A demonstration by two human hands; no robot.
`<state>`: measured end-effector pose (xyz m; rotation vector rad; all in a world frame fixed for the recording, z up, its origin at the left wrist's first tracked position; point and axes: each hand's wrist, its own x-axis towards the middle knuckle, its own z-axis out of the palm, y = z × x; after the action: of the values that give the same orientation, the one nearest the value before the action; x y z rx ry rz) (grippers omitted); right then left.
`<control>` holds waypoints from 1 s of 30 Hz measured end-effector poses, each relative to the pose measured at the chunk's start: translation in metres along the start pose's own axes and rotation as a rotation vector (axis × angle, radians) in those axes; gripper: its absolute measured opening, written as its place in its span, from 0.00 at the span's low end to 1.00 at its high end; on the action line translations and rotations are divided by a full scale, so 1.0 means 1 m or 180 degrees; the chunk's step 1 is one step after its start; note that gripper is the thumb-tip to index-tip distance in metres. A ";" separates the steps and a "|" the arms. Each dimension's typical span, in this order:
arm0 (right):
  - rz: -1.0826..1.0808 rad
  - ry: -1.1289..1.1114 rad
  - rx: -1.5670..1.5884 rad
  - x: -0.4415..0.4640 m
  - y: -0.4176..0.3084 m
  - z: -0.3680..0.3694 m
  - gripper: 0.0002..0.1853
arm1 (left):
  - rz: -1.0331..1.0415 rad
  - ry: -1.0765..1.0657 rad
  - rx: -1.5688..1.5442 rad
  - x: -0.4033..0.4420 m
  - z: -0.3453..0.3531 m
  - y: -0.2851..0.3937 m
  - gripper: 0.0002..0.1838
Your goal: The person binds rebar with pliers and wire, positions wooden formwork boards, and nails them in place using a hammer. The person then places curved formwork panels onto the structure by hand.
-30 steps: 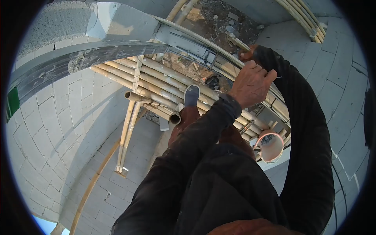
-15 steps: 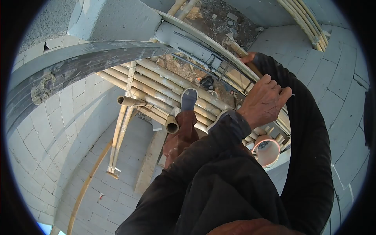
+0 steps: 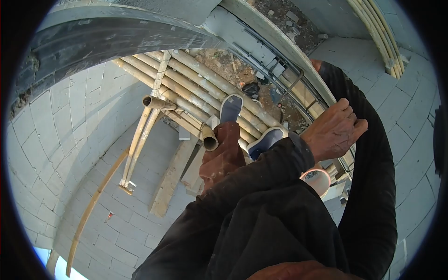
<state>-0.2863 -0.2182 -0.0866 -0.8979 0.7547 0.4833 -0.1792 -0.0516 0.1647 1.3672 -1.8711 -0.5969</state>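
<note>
My left hand (image 3: 335,131) is closed, fingers curled, above the long narrow formwork board (image 3: 302,59); what it holds, if anything, is hidden. Just beyond the board's far side a small part of my right hand (image 3: 317,65) shows at the end of the dark sleeve. Its fingers are out of sight behind the board. Thin steel bars (image 3: 261,66) run along the near side of the board, to the left of my left hand.
My blue shoes (image 3: 231,108) rest on bamboo poles (image 3: 186,77). An orange-rimmed bucket (image 3: 318,183) is below my left wrist. Pole ends (image 3: 210,143) jut up beside my leg. A grey beam (image 3: 116,37) crosses the upper left. Block walls (image 3: 60,140) surround the drop below.
The view has shifted. My left hand has moved right and down in view, still closed. My right hand has slipped further behind the board, and the wooden piece near it no longer shows.
</note>
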 end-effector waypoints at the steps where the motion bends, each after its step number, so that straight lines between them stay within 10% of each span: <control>1: 0.0024 0.0014 -0.0005 0.001 0.002 0.000 0.27 | 0.0061 -0.0033 -0.0009 -0.001 0.001 0.000 0.04; 17: 0.0186 0.0310 -0.0184 -0.008 0.002 -0.002 0.25 | 0.0167 0.0841 -0.0922 0.007 -0.015 -0.010 0.06; 22: 0.0317 0.0461 -0.0303 0.005 -0.004 0.010 0.25 | -0.0822 0.1244 -0.1545 0.010 -0.079 -0.044 0.05; 30: 0.0418 0.0626 -0.0362 0.005 -0.014 0.016 0.24 | -0.1426 0.0150 -0.2174 0.062 -0.153 -0.114 0.10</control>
<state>-0.2683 -0.2119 -0.0767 -1.0160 0.9774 0.5633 -0.0019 -0.1400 0.1953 1.2947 -1.1391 -1.2749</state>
